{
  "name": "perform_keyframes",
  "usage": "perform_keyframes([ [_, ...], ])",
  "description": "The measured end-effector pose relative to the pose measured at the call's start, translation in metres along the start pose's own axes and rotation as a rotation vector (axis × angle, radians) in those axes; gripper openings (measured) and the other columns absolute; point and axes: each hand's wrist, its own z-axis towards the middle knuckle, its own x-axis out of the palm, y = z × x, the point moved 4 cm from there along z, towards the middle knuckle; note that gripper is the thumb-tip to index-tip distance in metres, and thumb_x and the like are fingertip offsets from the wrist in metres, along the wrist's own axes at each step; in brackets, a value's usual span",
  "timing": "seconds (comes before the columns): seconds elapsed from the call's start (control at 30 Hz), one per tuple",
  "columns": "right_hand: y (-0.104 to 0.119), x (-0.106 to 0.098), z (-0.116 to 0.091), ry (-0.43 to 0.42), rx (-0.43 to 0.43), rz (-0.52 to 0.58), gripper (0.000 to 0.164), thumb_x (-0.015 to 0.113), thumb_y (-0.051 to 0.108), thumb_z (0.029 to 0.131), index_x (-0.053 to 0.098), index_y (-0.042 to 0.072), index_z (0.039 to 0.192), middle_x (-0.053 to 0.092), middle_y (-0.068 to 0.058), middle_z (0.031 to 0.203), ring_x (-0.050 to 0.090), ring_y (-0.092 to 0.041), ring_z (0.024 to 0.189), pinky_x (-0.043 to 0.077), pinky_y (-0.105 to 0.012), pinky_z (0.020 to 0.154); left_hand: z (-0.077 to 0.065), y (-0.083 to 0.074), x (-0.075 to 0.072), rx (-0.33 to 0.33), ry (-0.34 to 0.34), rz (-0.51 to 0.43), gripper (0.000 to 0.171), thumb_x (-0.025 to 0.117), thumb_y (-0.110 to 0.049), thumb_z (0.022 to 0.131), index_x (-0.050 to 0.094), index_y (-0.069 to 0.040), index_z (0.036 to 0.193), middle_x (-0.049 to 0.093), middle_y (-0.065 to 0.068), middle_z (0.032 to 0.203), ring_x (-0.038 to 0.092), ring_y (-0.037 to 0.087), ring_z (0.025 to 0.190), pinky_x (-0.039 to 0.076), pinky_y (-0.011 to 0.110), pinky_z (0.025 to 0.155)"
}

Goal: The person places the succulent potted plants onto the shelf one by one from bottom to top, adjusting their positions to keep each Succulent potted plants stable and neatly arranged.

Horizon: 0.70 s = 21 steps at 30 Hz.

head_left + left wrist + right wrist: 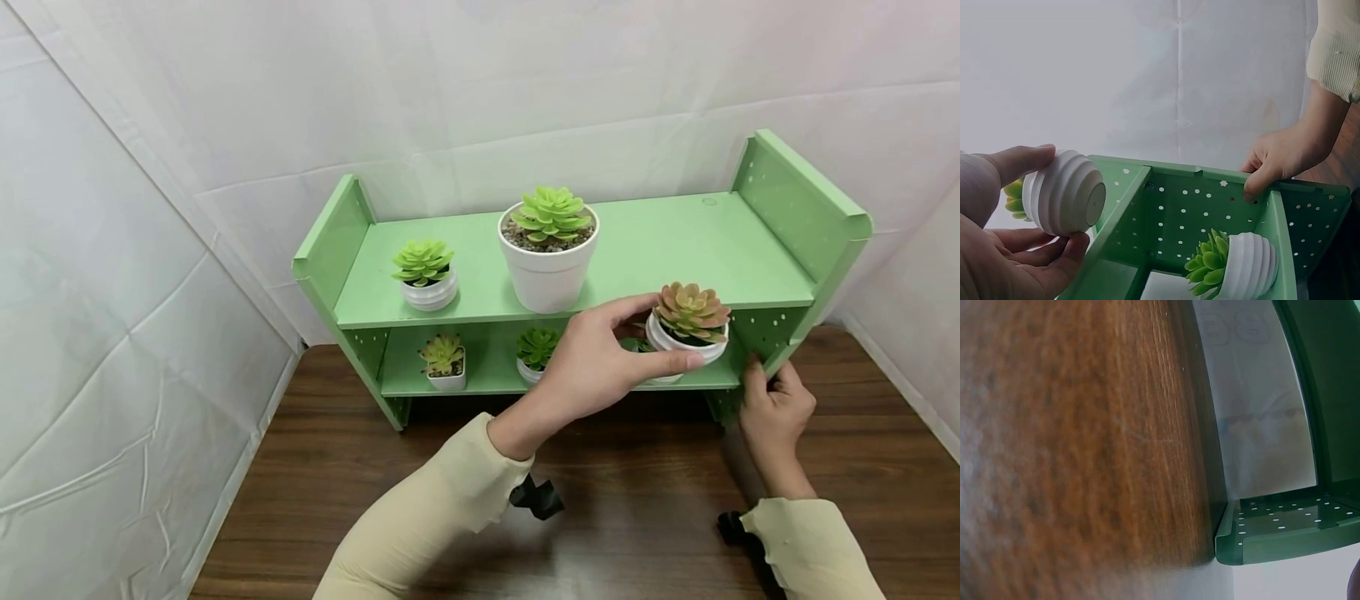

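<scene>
My left hand (592, 362) holds a small artificial succulent (692, 312) with reddish-green leaves by its white ribbed pot (1066, 194), thumb on one side and fingers on the other. The pot is held up in front of the green two-tier shelf (675, 242), near its right end. At the right side panel (825, 200), my right hand (776, 412) grips the lower front edge, its thumb on the inner face in the left wrist view. Behind the held pot, another potted green succulent (1210, 259) stands on the lower tier, mostly hidden in the head view.
On the upper tier stand a large potted succulent (547, 267) and a small one (426, 275) to its left. Two more, a yellowish succulent (445, 358) and a dark green one (536, 350), sit below. The shelf stands on a brown wooden table (300, 500) before white sheeting (450, 100).
</scene>
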Motion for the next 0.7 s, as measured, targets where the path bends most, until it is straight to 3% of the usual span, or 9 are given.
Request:
perform_keyframes([
  [0.37, -0.001, 0.0, 0.0, -0.006, 0.009, 0.001, 0.017, 0.061, 0.011, 0.086, 0.068, -0.004, 0.085, 0.057, 0.008, 0.061, 0.044, 0.001, 0.054, 0.032, -0.013, 0.049, 0.007, -0.005, -0.003, -0.011, -0.023, 0.025, 0.064, 0.079, -0.04, 0.068, 0.056, -0.024, 0.125, 0.055, -0.019, 0.111, 0.049, -0.007, 0.095, 0.044, 0.016, 0.075],
  [0.7, 0.0, -0.001, 0.0, 0.004, 0.003, -0.016, 0.019, 0.06, 0.013, 0.087, 0.068, -0.005, 0.084, 0.056, 0.009, 0.06, 0.044, 0.001, 0.053, 0.032, -0.013, 0.048, 0.013, -0.008, -0.004, -0.009, -0.038, -0.014, 0.064, 0.08, -0.038, 0.069, 0.056, -0.026, 0.126, 0.057, -0.019, 0.107, 0.051, -0.006, 0.093, 0.045, 0.017, 0.074],
])
